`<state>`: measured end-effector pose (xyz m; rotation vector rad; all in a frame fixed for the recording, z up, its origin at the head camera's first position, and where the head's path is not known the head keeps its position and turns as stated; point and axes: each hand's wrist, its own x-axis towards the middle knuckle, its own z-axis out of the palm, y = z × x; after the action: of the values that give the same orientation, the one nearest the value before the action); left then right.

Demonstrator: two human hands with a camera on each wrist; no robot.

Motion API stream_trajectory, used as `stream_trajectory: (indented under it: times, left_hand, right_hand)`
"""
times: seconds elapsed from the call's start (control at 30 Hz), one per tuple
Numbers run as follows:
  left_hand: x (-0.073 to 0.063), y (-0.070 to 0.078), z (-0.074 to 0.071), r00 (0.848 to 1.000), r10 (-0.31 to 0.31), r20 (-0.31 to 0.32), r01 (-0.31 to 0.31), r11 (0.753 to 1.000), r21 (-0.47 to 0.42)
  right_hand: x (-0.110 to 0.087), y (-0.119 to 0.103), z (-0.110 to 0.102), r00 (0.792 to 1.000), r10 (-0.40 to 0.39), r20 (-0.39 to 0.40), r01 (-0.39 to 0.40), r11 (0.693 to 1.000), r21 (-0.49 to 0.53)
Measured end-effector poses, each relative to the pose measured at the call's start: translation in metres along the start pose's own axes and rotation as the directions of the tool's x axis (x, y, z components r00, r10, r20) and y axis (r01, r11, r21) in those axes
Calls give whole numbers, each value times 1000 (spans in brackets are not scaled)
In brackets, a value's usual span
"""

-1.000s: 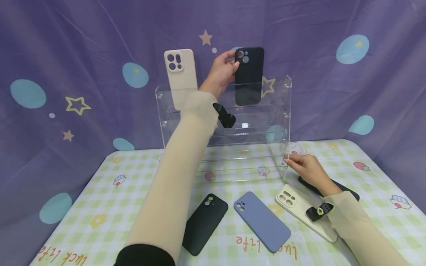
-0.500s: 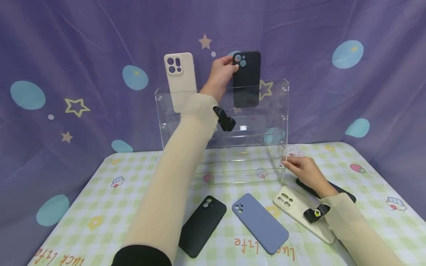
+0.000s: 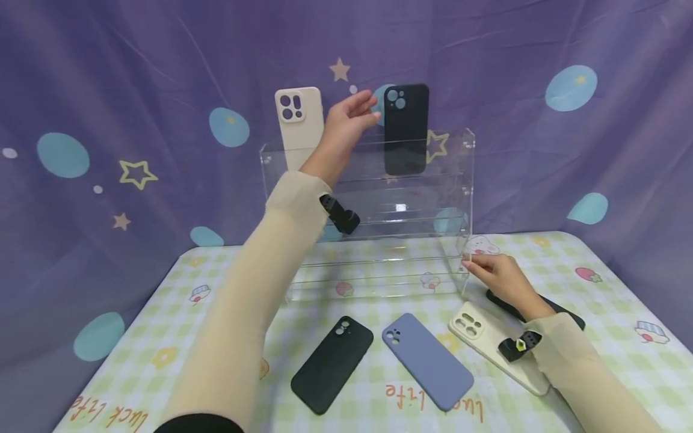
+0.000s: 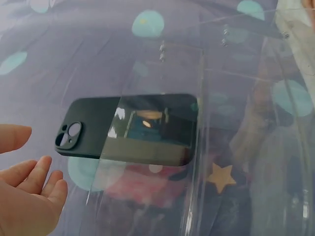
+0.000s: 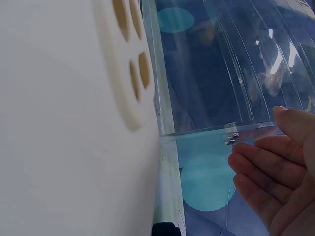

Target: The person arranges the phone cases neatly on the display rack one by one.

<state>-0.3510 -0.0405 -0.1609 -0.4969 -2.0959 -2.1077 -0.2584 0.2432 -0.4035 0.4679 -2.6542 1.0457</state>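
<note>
A clear acrylic display rack (image 3: 379,198) stands upright at the back of the table. In its top tier are a black phone case (image 3: 408,129) on the right and a white phone case (image 3: 301,132) on the left. My left hand (image 3: 346,127) is just left of the black case, fingers apart from it and holding nothing. In the left wrist view, a small gap separates those fingertips from the case's camera cutouts. Low on the rack's right side, my right hand (image 3: 499,275) pinches the side panel's edge between thumb and fingers.
On the checked tablecloth (image 3: 162,325) lie a dark phone case (image 3: 332,365), a blue-grey one (image 3: 428,361), and a cream one (image 3: 487,343) under the right wrist. Another black case (image 3: 563,310) lies partly hidden behind the right hand. A purple curtain (image 3: 520,168) hangs behind.
My left hand has let go of the black phone case and drawn back to the left. The case stays standing in the rack; the right hand keeps its place.
</note>
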Motion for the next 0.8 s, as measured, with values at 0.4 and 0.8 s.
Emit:
stream_trajectory:
  times: [0.4,0.8]
  left_hand:
    - [-84,-25,-21,975,47,217,-50,999,8]
    - [-169,-88,-48,946,-121,300,82,987,139]
  right_hand:
    - [-2,4,-5,1000,-2,-7,2,1000,-17]
    - [-1,8,-8,1000,1,-20,-2,999,-35]
